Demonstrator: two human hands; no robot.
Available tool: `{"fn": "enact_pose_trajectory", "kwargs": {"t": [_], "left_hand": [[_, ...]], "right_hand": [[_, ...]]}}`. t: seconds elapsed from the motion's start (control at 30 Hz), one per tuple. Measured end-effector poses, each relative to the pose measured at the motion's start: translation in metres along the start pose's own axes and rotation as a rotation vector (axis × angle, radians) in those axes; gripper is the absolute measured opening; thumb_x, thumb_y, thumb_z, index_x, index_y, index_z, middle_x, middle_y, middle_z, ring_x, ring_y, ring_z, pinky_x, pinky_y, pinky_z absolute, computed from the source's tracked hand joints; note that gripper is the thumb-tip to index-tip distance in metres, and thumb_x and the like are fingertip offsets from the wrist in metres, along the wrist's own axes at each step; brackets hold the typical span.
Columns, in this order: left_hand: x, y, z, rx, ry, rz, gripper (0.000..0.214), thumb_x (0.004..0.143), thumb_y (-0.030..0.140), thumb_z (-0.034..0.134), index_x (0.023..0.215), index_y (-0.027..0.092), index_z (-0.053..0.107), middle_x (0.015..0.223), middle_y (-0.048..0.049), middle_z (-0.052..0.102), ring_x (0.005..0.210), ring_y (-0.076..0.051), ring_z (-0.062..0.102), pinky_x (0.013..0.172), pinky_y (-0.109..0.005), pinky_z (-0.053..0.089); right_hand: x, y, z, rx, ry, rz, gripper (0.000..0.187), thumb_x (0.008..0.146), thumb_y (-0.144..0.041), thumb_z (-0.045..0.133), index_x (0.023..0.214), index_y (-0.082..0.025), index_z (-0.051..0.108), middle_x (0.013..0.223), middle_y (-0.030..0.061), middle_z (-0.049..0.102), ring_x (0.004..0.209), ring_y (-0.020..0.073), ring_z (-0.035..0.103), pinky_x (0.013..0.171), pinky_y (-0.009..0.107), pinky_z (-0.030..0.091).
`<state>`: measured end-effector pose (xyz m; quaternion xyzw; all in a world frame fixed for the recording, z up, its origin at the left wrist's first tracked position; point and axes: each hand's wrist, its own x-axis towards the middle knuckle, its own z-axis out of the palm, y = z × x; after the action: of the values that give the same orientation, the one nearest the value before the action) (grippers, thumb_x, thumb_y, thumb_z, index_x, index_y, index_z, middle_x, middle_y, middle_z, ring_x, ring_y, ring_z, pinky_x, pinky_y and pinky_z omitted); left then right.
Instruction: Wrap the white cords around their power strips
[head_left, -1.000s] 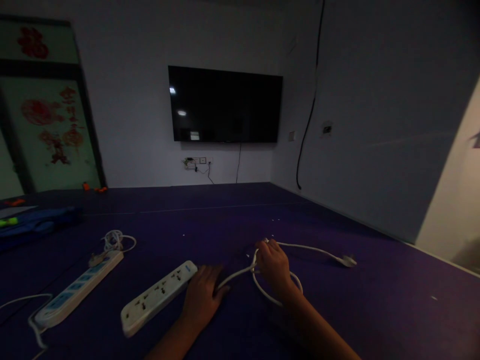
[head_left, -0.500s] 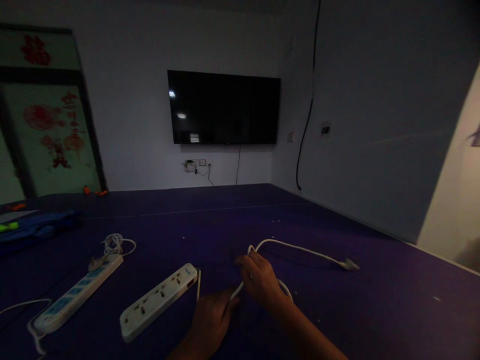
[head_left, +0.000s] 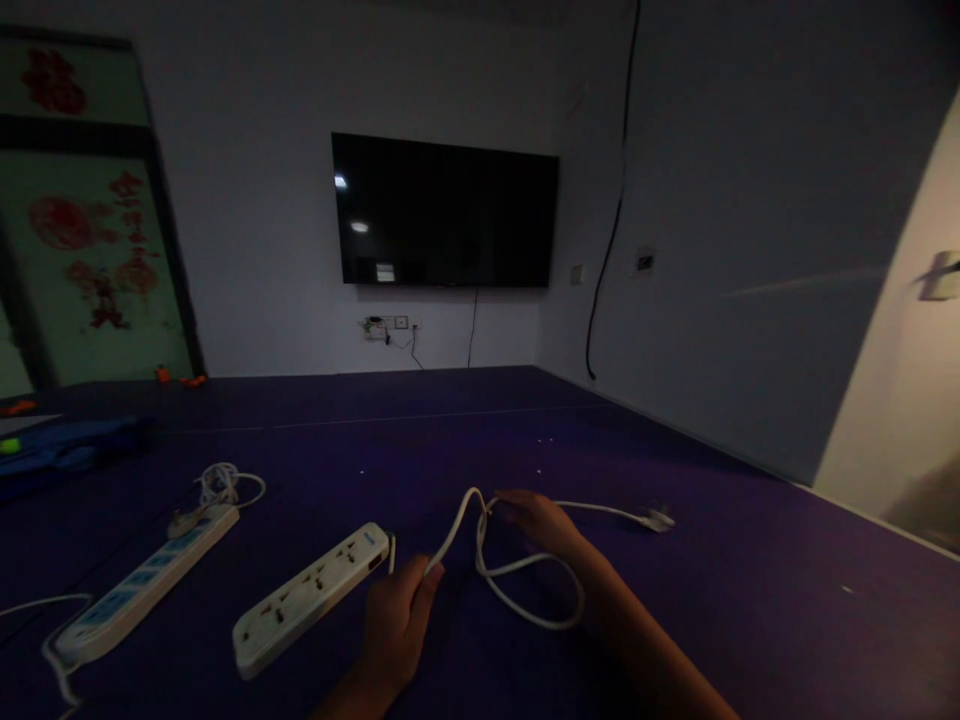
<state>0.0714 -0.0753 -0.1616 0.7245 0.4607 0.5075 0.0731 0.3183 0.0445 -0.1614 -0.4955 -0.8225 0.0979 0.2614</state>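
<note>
A white power strip [head_left: 307,598] lies on the dark purple floor in front of me. Its white cord [head_left: 517,600] runs right, forms a loop and ends in a plug [head_left: 657,519]. My left hand [head_left: 397,625] is closed, pinching the cord just right of the strip. My right hand [head_left: 541,523] reaches forward and grips the cord at the top of the loop, fingers curled over it.
A second power strip with blue sockets [head_left: 142,585] and its bundled cord [head_left: 225,485] lie to the left. A blue object [head_left: 67,445] sits at the far left. A wall-mounted television [head_left: 444,212] hangs ahead, with a wall outlet [head_left: 390,324] below it.
My right hand has moved forward along the cord and drawn it into a wider loop. My left hand shifted from beside the strip to pinch the cord. The plug slid closer.
</note>
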Motion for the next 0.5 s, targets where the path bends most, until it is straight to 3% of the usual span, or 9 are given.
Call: {"fn": "enact_pose_trajectory", "kwargs": {"t": [0.13,0.27,0.4,0.5], "left_hand": [[0.001,0.000,-0.004,-0.033,0.061,-0.071,0.038,0.086,0.046,0.038,0.064,0.020,0.056,0.052,0.0026,0.056,0.049,-0.012,0.052,0.051,-0.022,0.039],[0.005,-0.001,-0.012,-0.071,0.162,-0.154,0.037,0.085,0.047,0.038,0.070,0.020,0.058,0.060,0.0006,0.060,0.059,-0.016,0.055,0.058,-0.026,0.042],[0.006,-0.004,-0.014,-0.097,0.170,-0.176,0.035,0.085,0.047,0.038,0.073,0.020,0.059,0.063,-0.0004,0.061,0.062,-0.017,0.056,0.058,-0.026,0.042],[0.004,-0.006,-0.012,-0.102,0.142,-0.163,0.035,0.085,0.045,0.038,0.069,0.020,0.056,0.062,0.0002,0.060,0.059,-0.016,0.055,0.057,-0.025,0.041]], "right_hand": [[0.000,-0.002,0.004,-0.037,-0.089,-0.045,0.034,0.077,-0.021,0.054,0.110,-0.027,0.061,0.111,0.0030,0.062,0.104,0.0190,0.056,0.087,0.029,0.042],[0.001,-0.010,0.006,-0.123,-0.023,-0.046,0.031,0.080,-0.023,0.053,0.110,-0.026,0.060,0.108,0.0041,0.061,0.100,0.0188,0.057,0.084,0.030,0.043],[0.005,-0.030,0.017,-0.192,0.058,-0.141,0.044,0.078,-0.015,0.053,0.120,-0.027,0.051,0.126,0.0041,0.050,0.113,0.0202,0.048,0.093,0.033,0.039],[0.007,-0.046,0.027,-0.248,0.038,-0.206,0.051,0.078,-0.011,0.050,0.125,-0.031,0.044,0.137,0.0027,0.039,0.113,0.0218,0.047,0.092,0.036,0.040]]}}
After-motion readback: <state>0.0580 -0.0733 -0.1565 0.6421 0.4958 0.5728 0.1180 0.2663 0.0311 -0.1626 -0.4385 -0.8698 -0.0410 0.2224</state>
